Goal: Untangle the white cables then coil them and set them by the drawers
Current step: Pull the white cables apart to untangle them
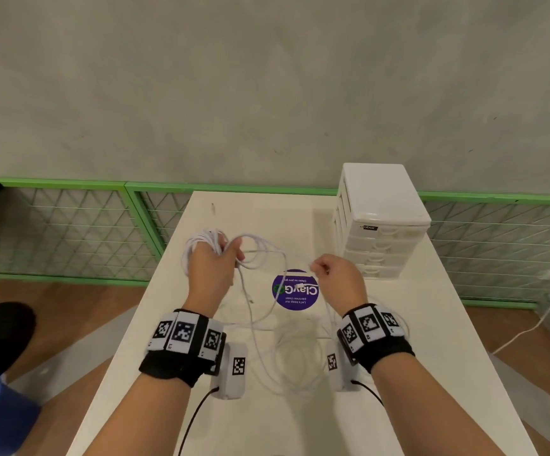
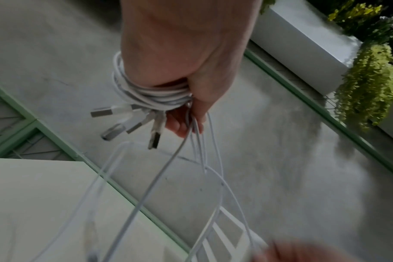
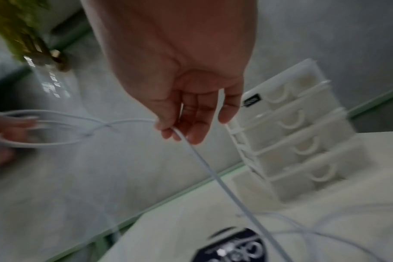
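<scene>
Several turns of white cable [image 2: 150,94] are wound round my left hand [image 1: 213,268], whose fingers curl on the coil [image 1: 203,240]. Several USB plugs [image 2: 123,122] stick out below that hand [image 2: 184,74]. Loose white strands [image 1: 260,324] hang from the coil down to the white table [image 1: 431,373] and loop there. My right hand [image 1: 336,278] is raised over the table to the left of the drawers [image 1: 379,222]. Its thumb and fingers [image 3: 168,129] pinch one white strand [image 3: 213,170], which runs leftward to the left hand and down to the table.
The white drawer unit [image 3: 303,134] stands at the table's back right. A round purple sticker [image 1: 295,289] lies on the table between my hands. A green-framed mesh fence [image 1: 70,225] runs behind the table. Another white cable [image 1: 536,320] trails on the floor at the right.
</scene>
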A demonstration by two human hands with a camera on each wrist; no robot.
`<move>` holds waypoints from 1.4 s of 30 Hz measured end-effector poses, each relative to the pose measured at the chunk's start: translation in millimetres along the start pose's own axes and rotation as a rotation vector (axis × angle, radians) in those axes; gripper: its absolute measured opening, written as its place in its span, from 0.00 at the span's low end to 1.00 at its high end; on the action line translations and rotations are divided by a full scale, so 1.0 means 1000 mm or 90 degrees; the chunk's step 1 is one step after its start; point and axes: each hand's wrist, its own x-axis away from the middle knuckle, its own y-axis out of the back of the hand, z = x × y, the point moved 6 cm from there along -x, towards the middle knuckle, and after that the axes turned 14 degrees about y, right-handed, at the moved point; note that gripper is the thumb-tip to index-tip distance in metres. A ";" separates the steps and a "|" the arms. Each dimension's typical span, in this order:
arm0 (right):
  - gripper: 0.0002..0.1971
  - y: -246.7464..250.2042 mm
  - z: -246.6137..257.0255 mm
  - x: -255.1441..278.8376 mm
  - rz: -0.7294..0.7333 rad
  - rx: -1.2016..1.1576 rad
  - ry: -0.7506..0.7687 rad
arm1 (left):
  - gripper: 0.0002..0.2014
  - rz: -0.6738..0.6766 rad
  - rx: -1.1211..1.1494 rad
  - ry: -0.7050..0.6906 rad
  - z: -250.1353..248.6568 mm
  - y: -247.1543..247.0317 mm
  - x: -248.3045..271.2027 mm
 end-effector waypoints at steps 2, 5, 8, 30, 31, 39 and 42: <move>0.10 0.010 -0.043 0.009 -0.012 0.047 -0.128 | 0.17 -0.060 0.030 0.004 0.000 0.020 -0.010; 0.14 0.018 -0.104 0.031 0.026 0.090 -0.296 | 0.17 -0.104 0.084 -0.006 -0.001 0.043 -0.022; 0.14 0.012 -0.133 0.047 0.058 0.066 -0.359 | 0.16 -0.093 0.087 -0.011 -0.002 0.041 -0.023; 0.10 0.012 -0.063 -0.009 -0.088 -0.116 -0.134 | 0.17 -0.132 0.061 0.015 0.001 0.043 -0.023; 0.11 0.014 -0.087 -0.001 -0.086 -0.087 -0.198 | 0.16 -0.147 0.069 0.017 0.003 0.050 -0.026; 0.18 0.019 -0.096 0.023 -0.170 0.065 -0.196 | 0.17 -0.072 0.008 -0.023 -0.008 0.019 -0.011; 0.15 0.027 -0.016 0.007 -0.272 -0.059 0.143 | 0.18 -0.027 0.007 -0.030 -0.011 -0.003 -0.004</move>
